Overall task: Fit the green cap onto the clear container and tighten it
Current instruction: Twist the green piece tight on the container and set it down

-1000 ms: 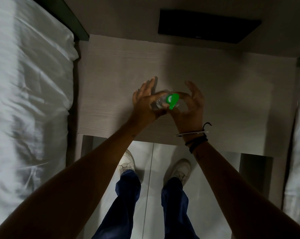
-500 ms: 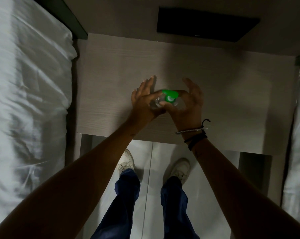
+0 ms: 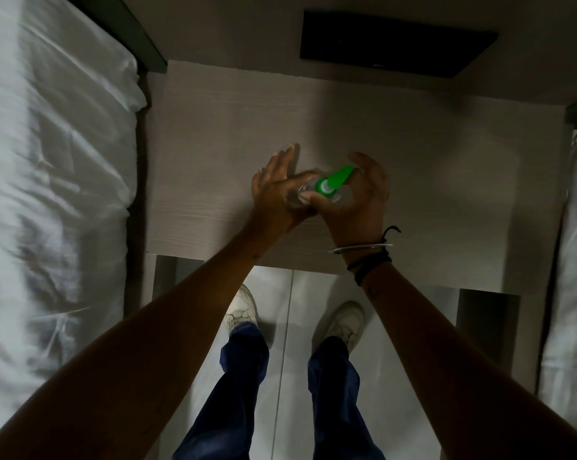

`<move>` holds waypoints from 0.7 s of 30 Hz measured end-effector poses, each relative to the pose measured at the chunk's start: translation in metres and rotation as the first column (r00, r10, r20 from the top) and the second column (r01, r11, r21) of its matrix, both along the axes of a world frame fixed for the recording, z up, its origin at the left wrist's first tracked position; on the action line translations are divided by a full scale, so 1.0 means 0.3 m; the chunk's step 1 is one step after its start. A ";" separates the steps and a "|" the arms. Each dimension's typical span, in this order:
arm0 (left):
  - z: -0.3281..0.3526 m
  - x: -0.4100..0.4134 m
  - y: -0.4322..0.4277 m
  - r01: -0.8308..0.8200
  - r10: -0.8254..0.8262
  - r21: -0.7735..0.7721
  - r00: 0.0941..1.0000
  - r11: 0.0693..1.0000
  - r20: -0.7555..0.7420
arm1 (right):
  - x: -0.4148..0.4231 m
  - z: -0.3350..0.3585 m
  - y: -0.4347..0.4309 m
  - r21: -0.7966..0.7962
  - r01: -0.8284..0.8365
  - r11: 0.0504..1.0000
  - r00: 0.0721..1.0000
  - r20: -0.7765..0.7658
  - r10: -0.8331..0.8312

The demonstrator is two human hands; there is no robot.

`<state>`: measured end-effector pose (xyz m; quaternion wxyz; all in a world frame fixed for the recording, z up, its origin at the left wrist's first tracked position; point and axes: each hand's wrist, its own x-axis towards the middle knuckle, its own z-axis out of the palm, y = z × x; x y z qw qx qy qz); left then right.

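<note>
A green cap with a long spout pointing up and to the right sits on top of a small clear container, seen from above over the pale wooden table. My left hand wraps the container from the left with its thumb across it and the other fingers stretched out. My right hand cups the cap from the right, thumb and fingers pinching its round base. Most of the container is hidden between my hands.
A bed with white sheets runs along the left, another white bed at the right edge. A black panel is on the wall behind the table. My feet in white shoes stand on the glossy floor below the table edge.
The green cap has turned on the container: its spout, first pointing down, now points up and to the right. Both hands stay in about the same place.
</note>
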<state>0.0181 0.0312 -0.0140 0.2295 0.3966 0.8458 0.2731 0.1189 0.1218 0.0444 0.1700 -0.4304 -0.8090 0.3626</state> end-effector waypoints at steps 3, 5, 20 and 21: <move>0.006 -0.004 0.003 0.003 -0.003 -0.014 1.000 1.000 0.016 | -0.029 0.011 -0.007 -0.004 0.056 0.998 0.998 0.032 -0.056; 0.009 -0.010 0.005 0.011 -0.011 -0.026 1.000 1.000 0.006 | -0.033 0.008 -0.006 -0.052 0.031 0.998 0.999 0.025 -0.029; 0.008 -0.005 -0.002 -0.004 0.005 -0.020 1.000 1.000 0.028 | -0.052 -0.031 -0.038 -0.083 0.140 0.987 0.989 -0.030 -0.143; 0.010 -0.006 -0.001 0.004 -0.004 -0.033 1.000 0.999 0.010 | -0.044 -0.037 -0.038 -0.110 0.114 0.987 0.992 -0.040 -0.119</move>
